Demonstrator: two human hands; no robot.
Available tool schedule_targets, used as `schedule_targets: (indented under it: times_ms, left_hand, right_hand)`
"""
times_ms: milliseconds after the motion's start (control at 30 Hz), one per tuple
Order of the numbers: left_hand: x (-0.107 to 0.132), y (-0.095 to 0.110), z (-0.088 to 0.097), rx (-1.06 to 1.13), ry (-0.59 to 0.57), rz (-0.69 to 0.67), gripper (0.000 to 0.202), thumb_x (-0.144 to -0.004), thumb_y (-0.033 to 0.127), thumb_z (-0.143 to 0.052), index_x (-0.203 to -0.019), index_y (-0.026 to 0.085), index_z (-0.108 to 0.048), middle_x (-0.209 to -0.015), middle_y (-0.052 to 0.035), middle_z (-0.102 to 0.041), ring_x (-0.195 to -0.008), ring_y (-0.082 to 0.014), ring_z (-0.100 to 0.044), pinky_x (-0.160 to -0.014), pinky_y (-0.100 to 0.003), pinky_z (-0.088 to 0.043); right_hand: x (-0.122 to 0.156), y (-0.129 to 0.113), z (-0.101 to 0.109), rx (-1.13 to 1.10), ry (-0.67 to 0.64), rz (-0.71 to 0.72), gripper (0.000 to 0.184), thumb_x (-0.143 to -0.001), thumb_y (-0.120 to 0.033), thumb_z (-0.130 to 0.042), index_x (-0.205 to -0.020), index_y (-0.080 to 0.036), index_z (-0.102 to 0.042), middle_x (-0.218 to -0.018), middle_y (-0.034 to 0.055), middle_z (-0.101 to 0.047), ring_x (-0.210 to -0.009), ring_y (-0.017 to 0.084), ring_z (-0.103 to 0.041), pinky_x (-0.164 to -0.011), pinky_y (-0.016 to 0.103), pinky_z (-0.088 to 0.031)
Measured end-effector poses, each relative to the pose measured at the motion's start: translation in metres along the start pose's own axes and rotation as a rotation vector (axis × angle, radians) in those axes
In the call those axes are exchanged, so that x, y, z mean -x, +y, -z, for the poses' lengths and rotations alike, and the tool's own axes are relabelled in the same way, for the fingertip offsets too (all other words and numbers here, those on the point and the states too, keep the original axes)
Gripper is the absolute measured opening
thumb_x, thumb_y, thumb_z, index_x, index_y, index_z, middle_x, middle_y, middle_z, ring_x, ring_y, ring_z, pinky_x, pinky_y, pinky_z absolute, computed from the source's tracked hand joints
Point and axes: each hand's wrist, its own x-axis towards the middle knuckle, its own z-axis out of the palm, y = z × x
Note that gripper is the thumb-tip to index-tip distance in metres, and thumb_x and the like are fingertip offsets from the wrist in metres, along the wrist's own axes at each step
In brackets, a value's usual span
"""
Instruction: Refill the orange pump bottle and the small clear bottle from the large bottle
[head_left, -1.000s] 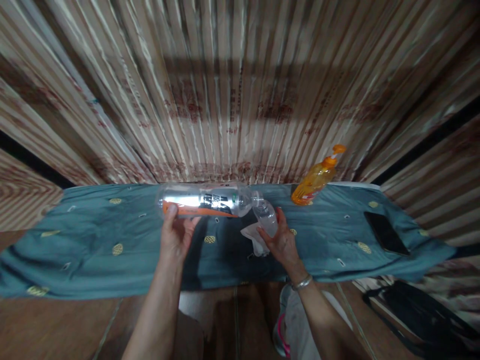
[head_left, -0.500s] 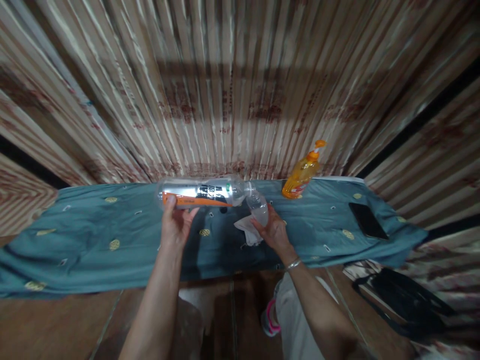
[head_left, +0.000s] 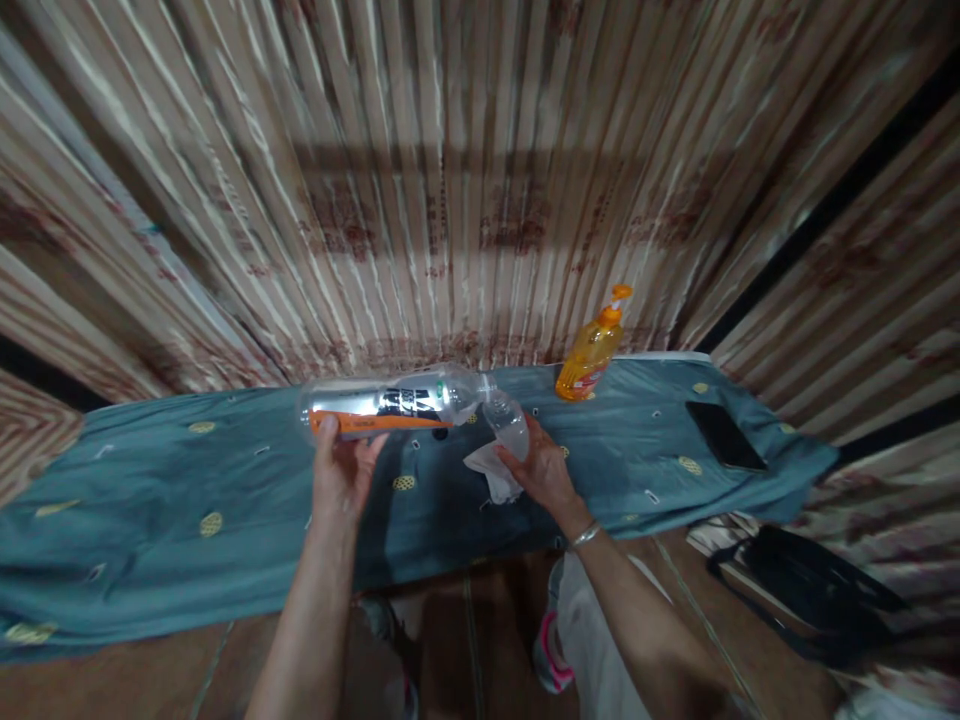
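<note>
- lying on the floor (head_left: 135, 685), nearer than the large bottle (head_left: 379, 404) and right of it, is a black bag (head_left: 810, 575).
- the left hand (head_left: 345, 472) is gripping the large bottle, fingers half curling beneath, thumb lying over its side.
- right of the large bottle, the right hand (head_left: 546, 470) is curling its fingers partway around a small clear container (head_left: 510, 425).
- a crumpled white piece (head_left: 492, 474) is showing by the right thumb; whether held, i cannot tell.
- the large bottle is lying sideways over a teal cloth (head_left: 262, 530), its neck seemingly meeting the small clear container.
- a dark phone (head_left: 725, 436) is lying well right of the large bottle.
- an orange pump bottle (head_left: 589, 360) is standing beyond the large bottle, to its right.
- a pleated curtain (head_left: 480, 150) is hanging behind the large bottle.
</note>
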Motion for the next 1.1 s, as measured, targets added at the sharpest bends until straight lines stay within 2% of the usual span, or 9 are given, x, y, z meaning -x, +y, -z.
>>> schedule_targets:
  times_ms: [200,400,700,933,1100]
  left_hand:
    - [-0.007,0.003,0.003,-0.021,-0.07,0.036,0.04,-0.066,0.044,-0.091,-0.094,0.024,-0.07,-0.1,-0.0053,-0.078,-0.12,-0.0301,-0.07,-0.091,-0.041,-0.064]
    - [-0.002,0.004,0.008,0.046,-0.005,0.022,0.045,-0.056,0.045,-0.097,-0.088,0.025,-0.073,-0.105,-0.0052,-0.08,-0.115,-0.0308,-0.072,-0.092,-0.04,-0.064]
    - [0.003,-0.001,0.008,0.033,-0.058,0.029,0.038,-0.065,0.049,-0.093,-0.088,0.025,-0.074,-0.097,-0.0017,-0.079,-0.109,-0.0272,-0.074,-0.091,-0.038,-0.064]
    - [0.004,-0.003,0.002,0.057,-0.026,-0.013,0.05,-0.058,0.054,-0.096,-0.09,0.023,-0.075,-0.101,-0.0056,-0.08,-0.104,-0.0293,-0.076,-0.095,-0.044,-0.063]
    - [0.002,-0.004,0.001,0.038,-0.005,-0.015,0.063,-0.047,0.054,-0.101,-0.097,0.023,-0.077,-0.105,-0.007,-0.08,-0.109,-0.0316,-0.074,-0.09,-0.044,-0.065]
  right_hand:
    - [0.003,-0.003,0.002,0.011,0.015,-0.021,0.065,-0.097,-0.058,-0.062,-0.145,-0.015,-0.053,-0.124,0.0236,-0.075,-0.11,0.035,-0.076,-0.096,0.057,-0.064]
    - [0.002,-0.011,0.003,0.034,-0.013,-0.042,0.064,-0.096,-0.051,-0.065,-0.143,-0.01,-0.053,-0.13,0.0245,-0.073,-0.118,0.035,-0.075,-0.101,0.053,-0.062]
    - [0.005,-0.019,0.004,0.039,0.018,-0.1,0.059,-0.094,-0.044,-0.066,-0.142,-0.012,-0.053,-0.128,0.0219,-0.075,-0.115,0.034,-0.076,-0.099,0.051,-0.063]
    - [0.009,-0.014,-0.009,0.004,0.115,-0.083,0.062,-0.097,-0.052,-0.061,-0.143,-0.011,-0.053,-0.129,0.0228,-0.074,-0.118,0.035,-0.075,-0.101,0.053,-0.062]
    - [0.015,-0.012,-0.008,-0.007,0.135,-0.059,0.074,-0.096,-0.057,-0.062,-0.151,-0.01,-0.045,-0.134,0.0255,-0.071,-0.122,0.036,-0.072,-0.101,0.055,-0.062]
